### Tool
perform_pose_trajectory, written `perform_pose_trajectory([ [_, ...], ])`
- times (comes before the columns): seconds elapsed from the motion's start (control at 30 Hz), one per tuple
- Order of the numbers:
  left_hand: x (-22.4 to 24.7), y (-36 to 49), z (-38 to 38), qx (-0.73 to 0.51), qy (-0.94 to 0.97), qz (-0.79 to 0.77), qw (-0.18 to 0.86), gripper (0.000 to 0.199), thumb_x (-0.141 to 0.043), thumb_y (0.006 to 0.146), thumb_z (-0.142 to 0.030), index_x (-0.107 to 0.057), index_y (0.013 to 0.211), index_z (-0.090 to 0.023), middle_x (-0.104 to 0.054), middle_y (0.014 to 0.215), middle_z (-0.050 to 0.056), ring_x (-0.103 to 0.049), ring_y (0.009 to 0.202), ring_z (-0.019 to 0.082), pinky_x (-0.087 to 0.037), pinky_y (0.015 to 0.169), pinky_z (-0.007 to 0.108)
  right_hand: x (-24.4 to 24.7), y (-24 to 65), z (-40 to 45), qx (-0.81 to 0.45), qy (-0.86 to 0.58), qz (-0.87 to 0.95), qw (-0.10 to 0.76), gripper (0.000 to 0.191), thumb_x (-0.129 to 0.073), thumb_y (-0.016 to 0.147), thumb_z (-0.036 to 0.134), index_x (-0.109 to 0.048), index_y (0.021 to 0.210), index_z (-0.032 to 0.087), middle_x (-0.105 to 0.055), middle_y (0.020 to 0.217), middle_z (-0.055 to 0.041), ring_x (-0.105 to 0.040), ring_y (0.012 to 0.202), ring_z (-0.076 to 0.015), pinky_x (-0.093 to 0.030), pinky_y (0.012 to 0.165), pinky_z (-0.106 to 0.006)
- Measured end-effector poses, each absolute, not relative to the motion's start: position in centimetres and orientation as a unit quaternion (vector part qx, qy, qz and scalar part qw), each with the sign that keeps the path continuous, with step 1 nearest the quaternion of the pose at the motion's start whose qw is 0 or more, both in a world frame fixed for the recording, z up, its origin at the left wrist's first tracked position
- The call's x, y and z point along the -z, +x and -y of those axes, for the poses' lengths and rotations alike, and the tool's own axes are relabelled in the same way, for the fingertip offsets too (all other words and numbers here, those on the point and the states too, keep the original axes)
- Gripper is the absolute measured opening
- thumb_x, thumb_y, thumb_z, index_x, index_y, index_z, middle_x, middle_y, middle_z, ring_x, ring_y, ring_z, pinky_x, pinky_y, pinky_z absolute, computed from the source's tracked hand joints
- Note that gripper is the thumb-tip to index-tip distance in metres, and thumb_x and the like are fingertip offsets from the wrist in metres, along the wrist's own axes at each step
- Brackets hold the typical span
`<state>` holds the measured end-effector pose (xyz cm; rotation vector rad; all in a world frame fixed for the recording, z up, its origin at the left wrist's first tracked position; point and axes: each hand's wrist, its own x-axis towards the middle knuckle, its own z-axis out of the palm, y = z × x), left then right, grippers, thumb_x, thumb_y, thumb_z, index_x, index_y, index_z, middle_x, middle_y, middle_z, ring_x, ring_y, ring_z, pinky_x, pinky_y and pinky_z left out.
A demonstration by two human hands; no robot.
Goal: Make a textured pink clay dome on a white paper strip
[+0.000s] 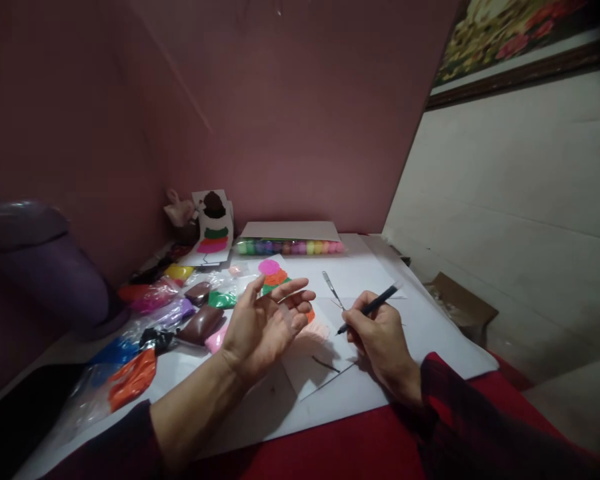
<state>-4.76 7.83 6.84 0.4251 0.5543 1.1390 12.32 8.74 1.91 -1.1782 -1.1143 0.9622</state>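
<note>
My left hand (pixel 267 328) is raised palm up with its fingers spread, holding nothing. Below and behind it lies a white sheet (pixel 307 387) bearing pink, orange and green patches, partly hidden by the hand, and a thin dark strip (pixel 326 364) near its lower edge. In my right hand (pixel 380 333) is a dark pen (pixel 375 303), its tip pointing left over the sheet. A slim metal tool (pixel 332 287) stretches from just beyond the right fingertips; whether they touch it I cannot tell.
Bags of coloured clay (pixel 203 325) crowd the left side. Finished-looking picture cards (pixel 214 230) lean at the back, beside a long pack of coloured pieces (pixel 290 247). A purple container (pixel 45 267) stands far left. A cardboard box (pixel 463 300) sits beyond the right edge.
</note>
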Motion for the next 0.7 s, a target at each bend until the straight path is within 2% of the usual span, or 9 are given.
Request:
perform_pose_trajectory([
  [0.13, -6.9, -5.3, -8.0, -0.533, 0.189, -0.201, 0.800, 0.055, -0.039, 0.089, -0.050, -0.062, 0.106, -0.003, -0.059, 0.097, 0.021, -0.059, 0.082, 0.024, -0.049, 0.067, 0.028, -2.0, 12.3, -8.6, -0.415, -0.513, 0.483, 0.576, 0.018, -0.061, 0.063, 0.022, -0.044, 0.059, 0.021, -0.047, 0.035, 0.0079, -0.033, 0.026, -0.0044, -0.024, 0.030, -0.017],
  [0.27, -7.1, -5.5, -7.9, -0.532, 0.191, -0.155, 0.811, 0.055, -0.040, 0.089, -0.050, -0.056, 0.115, -0.003, -0.056, 0.102, 0.022, -0.058, 0.086, 0.025, -0.049, 0.067, 0.029, -2.2, 12.3, -8.5, -0.407, -0.511, 0.495, 0.573, 0.019, -0.061, 0.064, 0.023, -0.044, 0.058, 0.021, -0.048, 0.035, 0.0074, -0.034, 0.027, -0.0049, -0.025, 0.030, -0.017],
  [0.47, -7.6, -5.9, -8.0, -0.614, 0.139, -0.185, 0.755, 0.061, -0.038, 0.089, -0.053, -0.049, 0.120, -0.002, -0.056, 0.095, 0.020, -0.057, 0.082, 0.024, -0.051, 0.066, 0.030, -2.2, 12.4, -7.8, -0.398, -0.464, 0.574, 0.545, 0.022, -0.062, 0.071, 0.027, -0.045, 0.060, 0.021, -0.050, 0.041, 0.0055, -0.043, 0.037, -0.0082, -0.034, 0.038, -0.019],
  [0.7, -8.7, -6.7, -7.8, -0.628, 0.140, -0.172, 0.746, 0.068, -0.037, 0.086, -0.062, -0.052, 0.117, -0.004, -0.055, 0.094, 0.018, -0.056, 0.078, 0.022, -0.051, 0.064, 0.031, -1.6, 12.3, -6.5, -0.289, -0.396, 0.706, 0.511, 0.023, -0.059, 0.080, 0.030, -0.048, 0.063, 0.020, -0.048, 0.053, 0.0044, -0.045, 0.047, -0.0101, -0.038, 0.044, -0.023],
])
